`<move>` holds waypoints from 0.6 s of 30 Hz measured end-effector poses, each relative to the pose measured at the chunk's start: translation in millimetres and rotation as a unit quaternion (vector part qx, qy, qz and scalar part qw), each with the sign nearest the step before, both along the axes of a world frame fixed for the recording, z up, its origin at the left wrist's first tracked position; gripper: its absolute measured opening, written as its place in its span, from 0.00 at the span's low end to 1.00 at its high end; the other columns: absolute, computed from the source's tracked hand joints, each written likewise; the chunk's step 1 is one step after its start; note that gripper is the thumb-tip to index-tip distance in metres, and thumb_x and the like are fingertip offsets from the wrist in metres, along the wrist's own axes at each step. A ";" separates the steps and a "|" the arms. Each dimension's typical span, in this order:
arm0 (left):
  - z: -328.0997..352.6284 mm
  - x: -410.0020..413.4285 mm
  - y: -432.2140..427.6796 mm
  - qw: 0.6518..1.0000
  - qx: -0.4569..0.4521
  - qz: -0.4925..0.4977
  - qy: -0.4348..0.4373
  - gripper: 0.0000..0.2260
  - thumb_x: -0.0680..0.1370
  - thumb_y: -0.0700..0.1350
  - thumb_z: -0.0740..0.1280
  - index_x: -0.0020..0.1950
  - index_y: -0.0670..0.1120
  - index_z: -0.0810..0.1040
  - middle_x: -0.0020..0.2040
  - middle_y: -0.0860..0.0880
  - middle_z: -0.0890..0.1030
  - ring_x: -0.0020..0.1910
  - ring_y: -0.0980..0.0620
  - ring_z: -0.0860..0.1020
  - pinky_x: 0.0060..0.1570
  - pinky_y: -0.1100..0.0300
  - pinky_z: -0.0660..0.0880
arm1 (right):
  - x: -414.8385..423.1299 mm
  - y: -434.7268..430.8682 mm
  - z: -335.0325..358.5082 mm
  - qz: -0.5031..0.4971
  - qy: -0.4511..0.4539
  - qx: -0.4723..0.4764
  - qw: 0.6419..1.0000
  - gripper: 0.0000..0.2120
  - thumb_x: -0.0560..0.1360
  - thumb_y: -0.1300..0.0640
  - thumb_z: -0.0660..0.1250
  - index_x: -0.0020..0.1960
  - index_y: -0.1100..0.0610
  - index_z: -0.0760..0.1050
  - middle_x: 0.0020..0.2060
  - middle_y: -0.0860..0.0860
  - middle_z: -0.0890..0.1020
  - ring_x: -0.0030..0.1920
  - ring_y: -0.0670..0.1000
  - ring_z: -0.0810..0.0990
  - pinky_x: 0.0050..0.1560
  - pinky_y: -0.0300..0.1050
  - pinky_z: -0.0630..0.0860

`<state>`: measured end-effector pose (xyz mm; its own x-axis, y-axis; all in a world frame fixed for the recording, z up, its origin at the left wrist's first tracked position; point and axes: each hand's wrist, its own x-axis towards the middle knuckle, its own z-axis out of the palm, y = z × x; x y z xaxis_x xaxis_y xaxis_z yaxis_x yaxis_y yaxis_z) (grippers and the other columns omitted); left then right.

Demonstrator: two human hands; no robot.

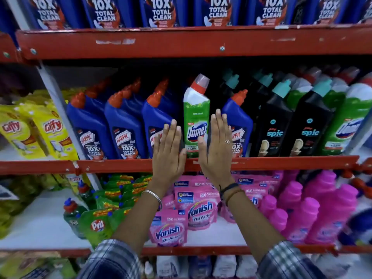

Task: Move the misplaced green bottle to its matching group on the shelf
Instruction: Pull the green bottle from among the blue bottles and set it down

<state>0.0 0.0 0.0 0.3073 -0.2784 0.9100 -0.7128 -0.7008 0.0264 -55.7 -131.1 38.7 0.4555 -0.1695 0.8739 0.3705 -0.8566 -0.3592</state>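
Observation:
A green Domex bottle (196, 117) with a white shoulder and red cap stands upright on the middle shelf (112, 166), among blue Harpic bottles (122, 125). More green Domex bottles (350, 117) stand at the far right of the same shelf. My left hand (168, 154) is raised flat just left of the green bottle, fingers straight. To the bottle's right, my right hand (216, 146) is held the same way. Both hands are empty and flank the bottle without gripping it.
Black Spic bottles (274, 125) stand between the blue bottles and the green group. Yellow Giffy pouches (48, 129) are at the left. Below are pink Vanish pouches (199, 210), pink bottles (314, 208) and green Pril packs (98, 224). The upper shelf holds blue bottles (161, 11).

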 end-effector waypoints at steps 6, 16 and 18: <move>-5.3 37.4 -1.2 0.998 -0.034 0.060 -0.013 0.29 0.82 0.50 0.52 0.78 0.46 0.43 0.79 0.50 0.42 0.78 0.50 0.45 0.76 0.47 0.44 | 38.5 15.4 29.0 -0.067 0.039 0.035 0.996 0.41 0.74 0.42 0.65 0.75 0.64 0.52 0.74 0.62 0.61 0.73 0.59 0.61 0.71 0.50 0.63; -27.3 57.1 1.1 0.988 0.006 0.129 -0.088 0.26 0.83 0.52 0.48 0.78 0.44 0.47 0.79 0.48 0.44 0.78 0.50 0.46 0.75 0.48 0.45 | 48.6 17.6 35.4 -0.127 0.048 0.082 0.987 0.44 0.67 0.37 0.71 0.70 0.64 0.62 0.60 0.59 0.76 0.58 0.58 0.77 0.47 0.51 0.78; -28.8 57.4 0.9 0.988 0.004 0.127 -0.091 0.26 0.83 0.52 0.48 0.78 0.44 0.47 0.79 0.48 0.44 0.78 0.50 0.46 0.75 0.48 0.45 | 41.9 19.0 38.7 -0.112 0.046 0.112 0.986 0.43 0.66 0.38 0.73 0.69 0.62 0.63 0.60 0.57 0.76 0.58 0.57 0.77 0.48 0.49 0.76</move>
